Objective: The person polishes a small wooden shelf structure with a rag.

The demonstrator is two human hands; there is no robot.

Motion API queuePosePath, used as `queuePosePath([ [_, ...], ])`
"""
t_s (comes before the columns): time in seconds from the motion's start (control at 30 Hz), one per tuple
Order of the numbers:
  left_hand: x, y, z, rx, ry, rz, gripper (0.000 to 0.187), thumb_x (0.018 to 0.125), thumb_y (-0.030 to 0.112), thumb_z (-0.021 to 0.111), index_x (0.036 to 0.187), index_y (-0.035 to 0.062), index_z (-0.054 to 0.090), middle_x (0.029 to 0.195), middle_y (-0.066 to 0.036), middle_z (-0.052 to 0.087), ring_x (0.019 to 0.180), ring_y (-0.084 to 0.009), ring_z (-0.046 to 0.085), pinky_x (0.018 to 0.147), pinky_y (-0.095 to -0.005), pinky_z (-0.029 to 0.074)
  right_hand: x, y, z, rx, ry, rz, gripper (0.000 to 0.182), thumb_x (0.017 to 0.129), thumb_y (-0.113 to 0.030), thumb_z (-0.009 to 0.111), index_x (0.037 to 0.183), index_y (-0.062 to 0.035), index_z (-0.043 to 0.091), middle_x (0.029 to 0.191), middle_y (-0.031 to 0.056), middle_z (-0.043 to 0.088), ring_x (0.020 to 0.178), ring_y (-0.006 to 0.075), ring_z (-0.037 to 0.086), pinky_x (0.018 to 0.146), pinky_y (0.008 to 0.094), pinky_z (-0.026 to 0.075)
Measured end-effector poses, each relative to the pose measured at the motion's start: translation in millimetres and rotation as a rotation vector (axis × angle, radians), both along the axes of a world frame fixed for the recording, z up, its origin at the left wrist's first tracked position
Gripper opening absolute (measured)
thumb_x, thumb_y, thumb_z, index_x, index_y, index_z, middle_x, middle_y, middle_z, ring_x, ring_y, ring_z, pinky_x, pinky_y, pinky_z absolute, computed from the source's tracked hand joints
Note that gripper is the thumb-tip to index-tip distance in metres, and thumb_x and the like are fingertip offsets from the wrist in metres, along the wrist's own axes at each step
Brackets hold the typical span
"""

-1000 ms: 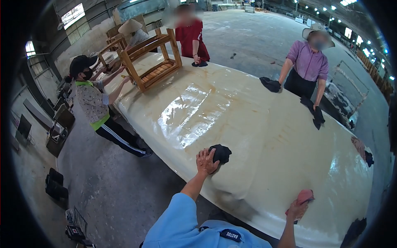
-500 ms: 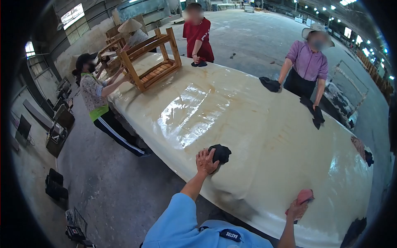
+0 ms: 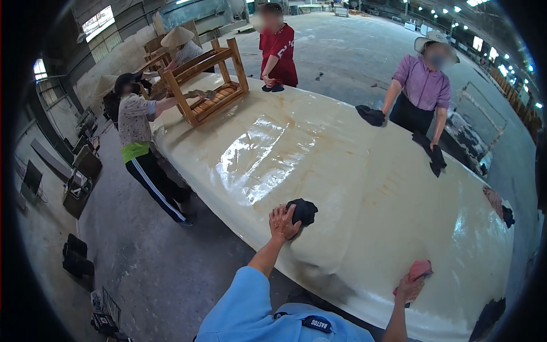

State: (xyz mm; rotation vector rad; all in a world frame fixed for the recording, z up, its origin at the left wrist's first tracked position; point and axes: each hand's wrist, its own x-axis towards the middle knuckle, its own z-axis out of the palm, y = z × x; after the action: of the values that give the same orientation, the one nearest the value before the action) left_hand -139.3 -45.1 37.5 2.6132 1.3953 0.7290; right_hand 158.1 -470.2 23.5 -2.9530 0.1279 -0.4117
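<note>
My left hand rests on the pale, shiny table covering near its close edge. A bunched black cloth is gripped at its thumb side, with the other fingers spread over the covering. Farther right, my right hand is closed around a folded reddish-pink cloth, pressed on the same surface. Part of that cloth is hidden under the palm. Brownish streaks and wet-looking glare mark the covering between and beyond my hands.
A wooden frame with a slatted shelf stands at the far left end, handled by a person in striped trousers. Across the table, a person in red and one in purple hold dark cloths. More cloths lie along the right edge.
The person at the wooden frame has leaned in and reached an arm through it toward the slatted shelf. My hands and both cloths stay in place.
</note>
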Motion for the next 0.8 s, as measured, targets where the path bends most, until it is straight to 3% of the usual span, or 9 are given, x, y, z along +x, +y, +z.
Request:
queuePosePath([
  [0.6,-1,0,4,-0.046,-0.007,-0.007,0.067,0.065,0.036,0.073,0.128,0.0215,0.053,0.126,-0.01,0.049,0.117,-0.0322,0.045,0.096,-0.0465,0.035,-1,2,3,-0.003,0.028,-0.014,0.063,0.08,-0.043,0.061,0.129,-0.0054,0.049,0.12,0.0201,0.054,0.105,0.0386,0.059,0.084,0.0518,0.05],
  [0.8,0,0,2,-0.021,0.008,0.005,0.068,0.066,0.041,0.073,0.129,0.024,0.053,0.127,-0.009,0.05,0.116,-0.0304,0.046,0.095,-0.0459,0.035,0,0,-2,0.002,-0.028,0.005,0.064,0.08,-0.043,0.062,0.129,-0.0046,0.048,0.119,0.0206,0.054,0.105,0.0384,0.059,0.084,0.0513,0.05],
])
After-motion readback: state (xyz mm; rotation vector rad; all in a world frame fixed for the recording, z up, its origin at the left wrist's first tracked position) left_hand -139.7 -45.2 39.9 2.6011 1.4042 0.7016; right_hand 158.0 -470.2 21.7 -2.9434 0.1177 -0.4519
